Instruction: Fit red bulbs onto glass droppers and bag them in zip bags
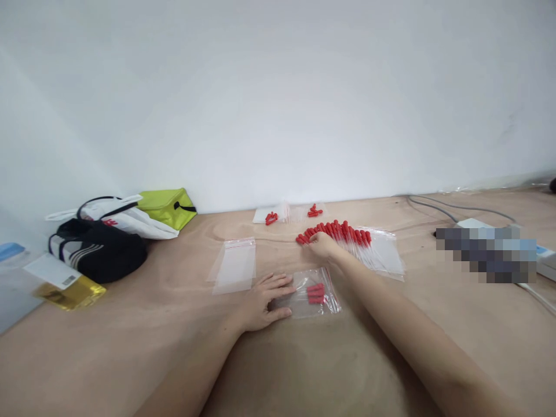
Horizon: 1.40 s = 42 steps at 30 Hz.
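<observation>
My left hand (266,301) lies flat with its fingers spread, touching the left edge of a clear zip bag (299,310). Inside that bag are several red-tipped pieces (315,293). Farther out, my right hand (324,246) has its fingers bent together at the left end of a row of red-topped sticks (343,230); what they hold, if anything, is hidden. The row rests partly on a stack of clear bags (388,255). Flat clear bags with red strips (237,266) lie left of centre, beyond my left hand.
Near the wall lie two small bags with red pieces (271,218) (315,211). At left are a black bag (108,255), a green bag (167,205) and a gold packet (73,292). Grey cables (463,207) and a blurred dark object (482,252) are at right.
</observation>
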Motion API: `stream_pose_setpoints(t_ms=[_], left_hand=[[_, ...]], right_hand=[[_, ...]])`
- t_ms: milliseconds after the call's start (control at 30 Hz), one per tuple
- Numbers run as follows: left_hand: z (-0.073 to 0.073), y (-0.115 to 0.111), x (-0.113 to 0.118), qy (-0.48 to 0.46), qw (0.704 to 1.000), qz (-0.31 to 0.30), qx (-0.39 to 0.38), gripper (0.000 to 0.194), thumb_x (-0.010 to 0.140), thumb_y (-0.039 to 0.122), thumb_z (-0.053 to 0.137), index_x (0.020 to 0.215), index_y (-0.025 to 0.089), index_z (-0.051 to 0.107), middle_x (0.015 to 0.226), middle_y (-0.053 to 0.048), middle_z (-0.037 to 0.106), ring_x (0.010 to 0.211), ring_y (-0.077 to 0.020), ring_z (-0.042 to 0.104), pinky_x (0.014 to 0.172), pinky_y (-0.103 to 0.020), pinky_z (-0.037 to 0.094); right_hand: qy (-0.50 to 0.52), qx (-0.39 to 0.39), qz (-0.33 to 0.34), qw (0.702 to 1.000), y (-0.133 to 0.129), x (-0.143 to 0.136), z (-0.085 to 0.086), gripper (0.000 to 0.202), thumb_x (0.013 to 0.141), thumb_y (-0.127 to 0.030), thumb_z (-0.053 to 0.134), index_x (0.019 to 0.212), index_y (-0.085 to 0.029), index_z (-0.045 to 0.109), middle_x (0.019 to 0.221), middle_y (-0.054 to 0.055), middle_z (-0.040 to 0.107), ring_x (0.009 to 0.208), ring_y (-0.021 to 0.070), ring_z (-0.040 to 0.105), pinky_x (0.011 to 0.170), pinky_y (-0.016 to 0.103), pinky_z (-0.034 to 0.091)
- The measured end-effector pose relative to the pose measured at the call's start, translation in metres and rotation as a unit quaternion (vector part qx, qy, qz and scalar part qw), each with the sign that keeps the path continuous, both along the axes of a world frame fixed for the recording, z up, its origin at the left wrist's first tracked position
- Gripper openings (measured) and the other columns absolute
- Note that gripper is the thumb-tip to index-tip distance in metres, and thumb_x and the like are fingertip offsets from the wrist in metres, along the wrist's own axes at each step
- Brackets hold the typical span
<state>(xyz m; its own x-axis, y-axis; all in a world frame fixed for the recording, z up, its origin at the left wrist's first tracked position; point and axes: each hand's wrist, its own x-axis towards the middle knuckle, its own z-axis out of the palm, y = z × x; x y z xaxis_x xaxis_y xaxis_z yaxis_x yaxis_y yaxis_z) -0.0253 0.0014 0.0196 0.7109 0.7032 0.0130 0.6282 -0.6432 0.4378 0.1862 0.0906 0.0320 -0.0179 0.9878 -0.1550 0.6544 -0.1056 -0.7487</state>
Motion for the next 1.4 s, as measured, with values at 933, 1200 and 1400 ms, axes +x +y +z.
stream_pose_setpoints(t_ms=[933,1200,1400], left_hand=[[-0.003,0.003,-0.002,0.015,1.0,-0.006,0.014,0.046,0.08,0.048,0.048,0.124,0.032,0.042,0.136,0.0,0.035,0.126,-0.0207,0.029,0.105,-0.044,0.017],[0.001,0.001,0.0,0.023,1.0,0.001,0.008,0.046,0.08,0.047,0.049,0.123,0.031,0.044,0.135,-0.001,0.036,0.125,-0.0207,0.031,0.105,-0.044,0.018],[0.0,0.003,0.0,0.024,1.0,-0.002,0.011,0.047,0.08,0.047,0.049,0.123,0.03,0.044,0.135,-0.001,0.036,0.126,-0.0202,0.03,0.105,-0.043,0.017]], right_hand=[[0.408,0.204,-0.112,0.883,-0.087,0.057,-0.053,0.05,0.07,-0.047,0.057,0.105,-0.024,0.031,0.073,-0.002,0.058,0.059,0.0124,0.059,0.061,0.031,0.051],[0.424,0.157,-0.062,0.89,-0.097,0.047,-0.055,0.04,0.076,-0.051,0.047,0.103,-0.023,0.036,0.08,0.001,0.06,0.065,0.0144,0.061,0.064,0.033,0.051],[0.26,0.182,-0.027,0.948,-0.094,0.049,-0.058,0.033,0.07,-0.045,0.057,0.088,-0.018,0.057,0.075,0.003,0.058,0.058,0.0116,0.051,0.056,0.027,0.044]])
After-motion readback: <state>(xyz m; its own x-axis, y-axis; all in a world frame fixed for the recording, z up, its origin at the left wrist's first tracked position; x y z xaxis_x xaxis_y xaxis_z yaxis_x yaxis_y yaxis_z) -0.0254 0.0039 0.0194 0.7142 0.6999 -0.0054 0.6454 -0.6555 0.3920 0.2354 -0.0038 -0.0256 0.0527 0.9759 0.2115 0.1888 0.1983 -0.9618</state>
